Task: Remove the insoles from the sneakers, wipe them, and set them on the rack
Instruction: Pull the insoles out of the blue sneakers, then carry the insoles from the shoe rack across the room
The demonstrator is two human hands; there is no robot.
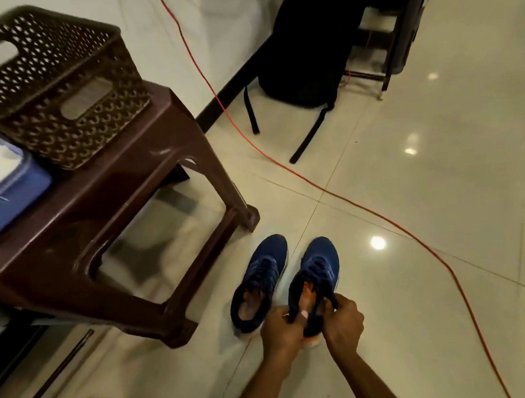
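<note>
Left hand (283,330): fingers curled, gripping the left edge of the right sneaker's heel opening.
Right hand (342,318): fingers curled, gripping the right edge of the same opening, opposite the left hand.
Right sneaker (319,264): dark blue, on the floor (442,249), toe pointing away, heel held between both hands.
Right insole (307,290): orange, inside the right sneaker, showing through the opening; lifted or flat, cannot tell.
Left sneaker (261,275): dark blue, just beside the right sneaker and parallel to it, untouched.
Left insole (251,305): pale, lying inside the left sneaker.
Desk (102,208): brown plastic, left of the sneakers, one leg near the left sneaker's toe.
Basket (54,88): brown, perforated, on the desk's far end.
Blue box (5,190): on the desk, just beside the basket.
Cable (347,203): orange, running across the floor, right of the sneakers.
Backpack (307,42): black, by the wall, well apart from the sneakers.
</note>
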